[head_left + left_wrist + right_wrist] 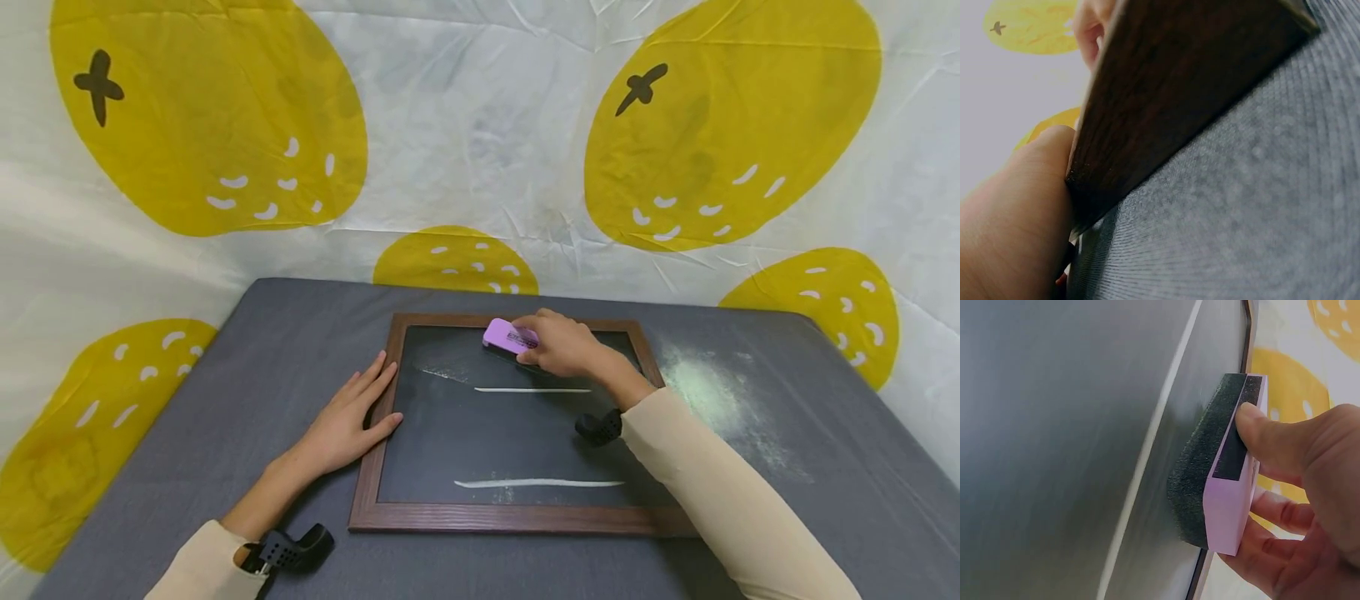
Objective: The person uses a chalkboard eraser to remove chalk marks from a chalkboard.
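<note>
A chalkboard (pixel 427 442) in a brown wooden frame lies on the grey-covered table. Two white chalk lines cross it, an upper line (pixel 532 390) and a lower line (pixel 540 482). Near the board's far edge my right hand (pixel 562 343) grips a purple board eraser (pixel 504 336), thumb on one side and fingers on the other. In the right wrist view the eraser's dark felt pad (pixel 1200 469) faces the board beside a chalk line. With fingers spread, my left hand (pixel 341 425) rests on the frame's left side; the left wrist view shows it against the frame edge (pixel 1141 106).
Pale chalk dust (pixel 705 392) marks the tablecloth right of the board. A faint chalk smear (pixel 446 373) shows at the board's upper left. Behind the table hangs a white curtain (pixel 480 125) with yellow fruit shapes. Each wrist wears a black strapped device (pixel 296 550).
</note>
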A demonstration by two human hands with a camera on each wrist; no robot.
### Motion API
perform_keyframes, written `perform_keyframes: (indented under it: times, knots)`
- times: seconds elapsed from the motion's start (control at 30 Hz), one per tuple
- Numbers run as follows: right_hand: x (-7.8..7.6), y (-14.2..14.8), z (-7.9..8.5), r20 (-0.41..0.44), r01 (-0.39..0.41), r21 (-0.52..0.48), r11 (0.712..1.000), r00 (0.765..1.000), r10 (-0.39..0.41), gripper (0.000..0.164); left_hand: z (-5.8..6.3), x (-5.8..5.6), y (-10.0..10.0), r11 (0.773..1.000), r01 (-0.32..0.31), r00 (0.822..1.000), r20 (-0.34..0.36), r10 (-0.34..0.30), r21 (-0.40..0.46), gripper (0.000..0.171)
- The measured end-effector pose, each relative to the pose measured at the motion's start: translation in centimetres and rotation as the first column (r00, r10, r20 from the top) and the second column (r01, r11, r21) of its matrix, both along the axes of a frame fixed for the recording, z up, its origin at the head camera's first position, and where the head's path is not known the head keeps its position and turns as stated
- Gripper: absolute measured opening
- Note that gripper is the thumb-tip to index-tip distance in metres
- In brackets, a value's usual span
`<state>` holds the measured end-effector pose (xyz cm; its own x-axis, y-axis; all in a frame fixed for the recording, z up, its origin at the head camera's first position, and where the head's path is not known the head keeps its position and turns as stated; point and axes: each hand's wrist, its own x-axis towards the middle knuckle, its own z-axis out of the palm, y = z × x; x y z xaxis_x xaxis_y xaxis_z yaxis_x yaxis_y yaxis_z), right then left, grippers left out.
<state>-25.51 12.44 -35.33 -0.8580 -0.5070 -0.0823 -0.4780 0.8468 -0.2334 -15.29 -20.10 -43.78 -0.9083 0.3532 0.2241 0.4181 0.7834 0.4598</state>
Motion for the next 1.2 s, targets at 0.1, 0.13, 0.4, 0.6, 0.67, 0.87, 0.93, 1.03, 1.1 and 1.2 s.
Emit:
perform_keyframes:
  times: [0.1,0.13,0.4,0.6,0.67,0.87,0.93,1.03,1.1,1.2]
  knots:
    - [0.0,2.0,0.1,-0.001,0.015,-0.005,1.0,1.0,-0.015,0.056,0.0,0.0,0.0,1.0,-0.002,1.0,0.0,0.002,-0.003,0.074]
    - [0.0,2.7,0.1,-0.002,0.019,-0.009,1.0,1.0,-0.019,0.055,0.0,0.0,0.0,1.0,-0.002,1.0,0.0,0.002,-0.002,0.074]
    - [0.5,6.5,0.3,-0.052,0.047,-0.013,0.999,0.997,-0.048,0.054,0.1,0.0,0.0,1.0,0.005,1.0,0.007,-0.005,0.01,0.074]
    - [1.3,9.0,0.2,-0.067,0.085,-0.024,0.996,0.994,-0.086,0.054,0.1,0.0,0.0,1.0,0.008,1.0,0.01,-0.008,0.012,0.073]
    - [1.6,9.7,0.2,-0.068,0.093,-0.029,0.995,0.993,-0.095,0.054,0.1,0.0,-0.1,1.0,0.01,1.0,0.012,-0.01,0.016,0.073]
    - [2.4,11.1,0.1,-0.081,0.093,-0.027,0.995,0.992,-0.095,0.054,0.1,-0.1,-0.2,1.0,0.015,1.0,0.015,-0.015,0.024,0.073]
    - [2.5,11.2,0.0,-0.086,0.091,-0.031,0.995,0.992,-0.093,0.054,0.1,-0.1,-0.2,1.0,0.016,1.0,0.011,-0.017,0.025,0.072]
    - [2.5,11.3,-0.1,-0.095,0.089,-0.041,0.995,0.991,-0.093,0.054,0.1,-0.2,-0.2,1.0,0.02,1.0,0.006,-0.02,0.024,0.072]
    - [2.5,11.3,-0.2,-0.103,0.093,-0.046,0.995,0.99,-0.098,0.054,0.0,-0.2,-0.1,1.0,0.021,1.0,0.005,-0.021,0.021,0.073]
    - [2.6,11.3,-0.4,-0.115,0.103,-0.049,0.993,0.987,-0.108,0.054,0.0,-0.2,-0.1,1.0,0.024,1.0,0.0,-0.024,0.018,0.073]
